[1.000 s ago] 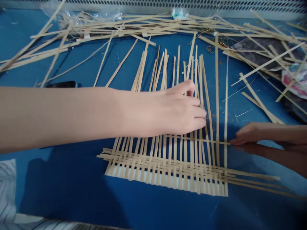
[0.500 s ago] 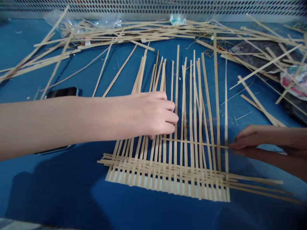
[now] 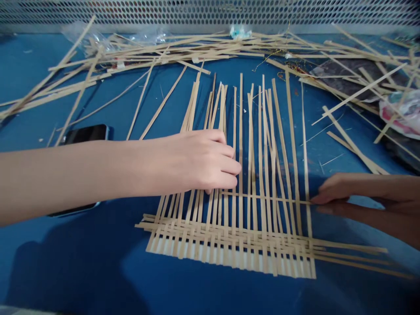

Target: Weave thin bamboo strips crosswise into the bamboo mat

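Head view: the left hand (image 3: pixel 200 162) lies palm down over the pale flat bamboo uprights (image 3: pixel 240 131), fingers pressed together and slightly curled, their tips just beside one upright. The thumb tip shows low among the strips; whether it grips any cannot be told. The right hand (image 3: pixel 341 190) comes in from the right, thumb and forefinger pinching the end of a thin crosswise bamboo strip (image 3: pixel 269 197). This strip appears to pass under and over the uprights, its far end just below the left hand. Judging from how the strips lie, the pinched strip handles best kept taut and parallel to the woven band of bamboo strips (image 3: pixel 229 245), with the uprights evenly spaced. That band lies nearer the person on the blue counter (image 3: pixel 82 267). A black phone (image 3: pixel 85 134) sits beside the left forearm; loose bamboo strips (image 3: pixel 164 48) lie scattered beyond.
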`<action>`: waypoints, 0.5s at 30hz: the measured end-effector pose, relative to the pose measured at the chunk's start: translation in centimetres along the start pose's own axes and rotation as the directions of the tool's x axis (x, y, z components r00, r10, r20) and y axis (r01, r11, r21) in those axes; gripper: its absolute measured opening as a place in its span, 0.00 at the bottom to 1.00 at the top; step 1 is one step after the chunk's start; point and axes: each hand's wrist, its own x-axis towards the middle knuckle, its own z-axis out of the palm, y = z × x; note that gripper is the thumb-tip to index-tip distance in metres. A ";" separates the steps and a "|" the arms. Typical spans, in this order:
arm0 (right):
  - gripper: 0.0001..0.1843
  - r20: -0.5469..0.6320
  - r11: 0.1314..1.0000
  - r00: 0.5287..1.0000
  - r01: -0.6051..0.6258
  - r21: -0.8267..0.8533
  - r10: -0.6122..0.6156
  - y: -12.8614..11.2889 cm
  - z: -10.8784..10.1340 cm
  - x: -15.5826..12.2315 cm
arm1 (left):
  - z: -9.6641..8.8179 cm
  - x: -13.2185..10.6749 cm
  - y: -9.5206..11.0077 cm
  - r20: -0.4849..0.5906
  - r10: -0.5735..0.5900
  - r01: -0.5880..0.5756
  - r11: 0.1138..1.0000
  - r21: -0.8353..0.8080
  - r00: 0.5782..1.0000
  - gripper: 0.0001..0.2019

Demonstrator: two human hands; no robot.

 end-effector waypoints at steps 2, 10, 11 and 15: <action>0.07 0.052 0.999 0.999 0.012 0.035 -0.014 -0.3 -0.1 0.2 | 0.0 0.0 -0.1 0.008 -0.005 0.004 1.000 0.022 1.000 0.15; 0.08 0.066 1.000 0.998 0.001 0.018 -0.003 -0.8 -0.1 0.2 | 0.5 1.4 -0.5 -0.005 0.058 -0.057 0.992 0.109 0.998 0.03; 0.08 0.062 1.000 0.998 -0.004 0.022 0.003 -0.8 -0.1 0.2 | 0.7 1.4 -0.6 0.011 0.053 -0.054 0.993 0.103 0.999 0.04; 0.07 0.053 0.999 0.999 0.006 0.034 -0.008 -0.8 0.1 0.2 | 1.6 1.0 -1.2 -0.100 -0.015 0.012 0.999 -0.030 0.995 0.05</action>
